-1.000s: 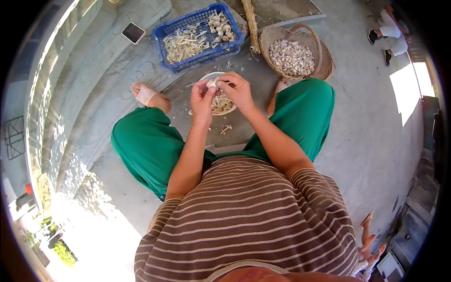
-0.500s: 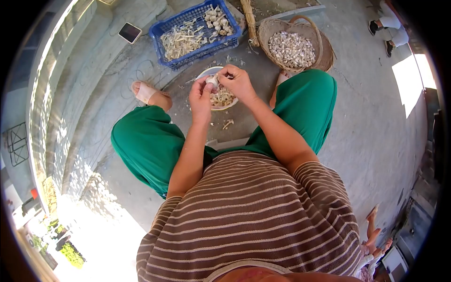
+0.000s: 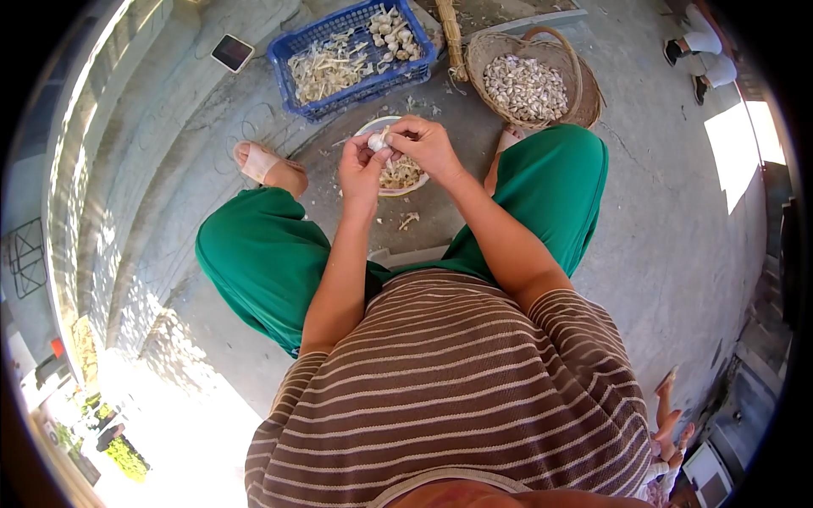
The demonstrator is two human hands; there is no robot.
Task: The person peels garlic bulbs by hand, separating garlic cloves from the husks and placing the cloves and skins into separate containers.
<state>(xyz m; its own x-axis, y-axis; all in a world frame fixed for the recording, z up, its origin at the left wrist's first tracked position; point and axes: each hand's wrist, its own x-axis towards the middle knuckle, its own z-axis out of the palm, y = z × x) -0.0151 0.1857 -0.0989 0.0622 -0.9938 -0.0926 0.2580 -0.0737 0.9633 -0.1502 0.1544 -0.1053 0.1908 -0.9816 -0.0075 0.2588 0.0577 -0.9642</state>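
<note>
A whitish garlic bulb (image 3: pixel 377 142) is held between my two hands, above a round bowl (image 3: pixel 405 192) with bits of garlic and skin in it. My left hand (image 3: pixel 362 166) grips the bulb from the left with thumb and fingers. From the right, the fingers of my right hand (image 3: pixel 421 142) pinch at the bulb's upper side; my fingertips partly hide it. The bowl stands on the floor between my feet, its near rim showing below the hands.
Beyond the bowl, a blue plastic crate (image 3: pixel 347 100) holds garlic bulbs and dry stalks. A wicker basket (image 3: pixel 584 93) of garlic cloves stands to its right, beside a straw bundle (image 3: pixel 451 38). A phone (image 3: pixel 232 53) lies far left. Other people's legs (image 3: pixel 710 63) show at right.
The garlic bulb and my left hand have shifted slightly left and up, with the bulb turned a little. My right hand stays at the bulb.
</note>
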